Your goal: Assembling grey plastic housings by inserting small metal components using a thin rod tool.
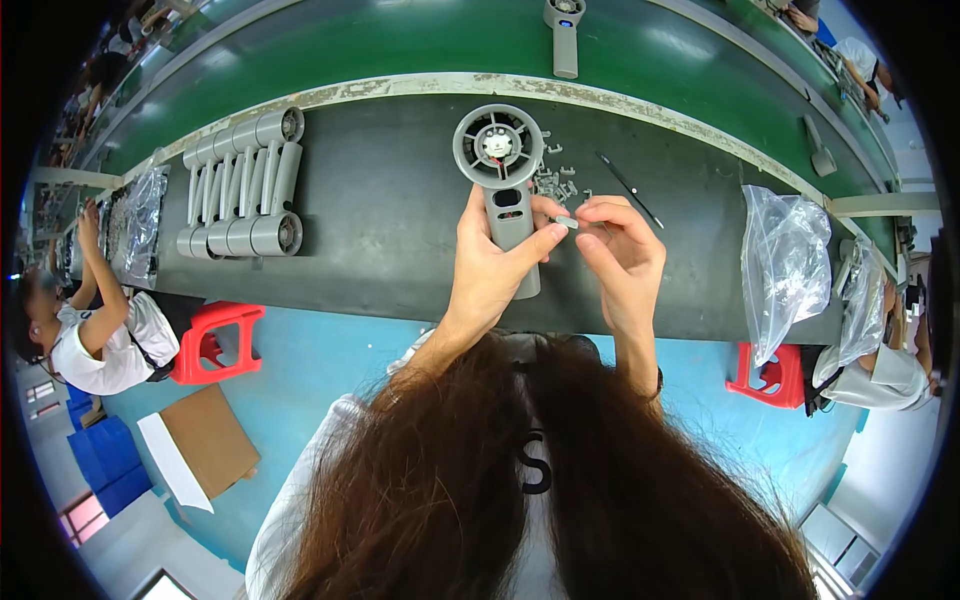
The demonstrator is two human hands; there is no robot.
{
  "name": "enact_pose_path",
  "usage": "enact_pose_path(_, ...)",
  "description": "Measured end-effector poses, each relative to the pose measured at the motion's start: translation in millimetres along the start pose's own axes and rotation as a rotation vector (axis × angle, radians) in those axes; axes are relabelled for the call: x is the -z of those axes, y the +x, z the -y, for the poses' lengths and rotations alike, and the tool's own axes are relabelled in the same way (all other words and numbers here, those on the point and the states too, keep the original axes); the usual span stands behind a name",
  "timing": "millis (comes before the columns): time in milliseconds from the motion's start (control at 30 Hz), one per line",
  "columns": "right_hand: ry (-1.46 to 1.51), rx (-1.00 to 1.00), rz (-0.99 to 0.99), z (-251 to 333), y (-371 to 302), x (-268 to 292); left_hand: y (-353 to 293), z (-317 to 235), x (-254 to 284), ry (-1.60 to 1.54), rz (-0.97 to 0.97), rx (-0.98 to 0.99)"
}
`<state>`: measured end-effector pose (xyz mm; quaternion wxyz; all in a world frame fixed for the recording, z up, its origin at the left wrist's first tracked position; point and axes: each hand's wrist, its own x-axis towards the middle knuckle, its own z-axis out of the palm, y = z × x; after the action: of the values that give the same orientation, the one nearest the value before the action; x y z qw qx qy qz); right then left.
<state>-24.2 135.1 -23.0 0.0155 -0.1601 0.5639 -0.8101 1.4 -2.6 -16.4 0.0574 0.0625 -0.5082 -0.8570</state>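
Observation:
My left hand (487, 252) is closed around the handle of a grey handheld fan (515, 232). The fan stands upright in my grip, its round grille at the top and a cutout in the neck showing parts inside. At my left thumb tip is a small pale plastic piece (568, 222), which the left thumb and forefinger seem to pinch. Close beside it my right hand (628, 250) curves inward, thumb and fingertips apart. Whether its fingertips touch the piece is hard to see. Several small grey plastic parts (556, 185) lie scattered just beyond my hands.
Grey fan bodies (242, 185) lie in rows at the left. A thin black pen-like tool (632, 190) rests beyond my right hand, and clear plastic bags (787, 262) are at the right. Another fan (565, 40) lies on the green surface behind. People sit at both sides.

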Motion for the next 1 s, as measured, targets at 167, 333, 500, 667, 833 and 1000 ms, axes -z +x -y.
enact_pose_path(167,-0.292,-0.034,0.073,11,1,7,0,-2,3,0.058,0.061,0.087)
enact_pose_path(333,-0.450,0.051,0.211,16,5,20,1,-2,3,0.013,0.108,0.188)
enact_pose_path(500,-0.426,0.022,0.244,16,6,22,1,1,5,-0.029,0.157,0.229)
enact_pose_path(667,-0.398,0.072,0.281,16,10,24,1,-1,6,-0.123,0.192,0.331)
enact_pose_path(833,-0.364,0.209,0.069,13,9,18,1,1,1,-0.223,0.195,0.310)
enact_pose_path(1000,-0.593,0.292,-0.037,12,9,3,-1,4,-3,-0.212,0.090,0.300)
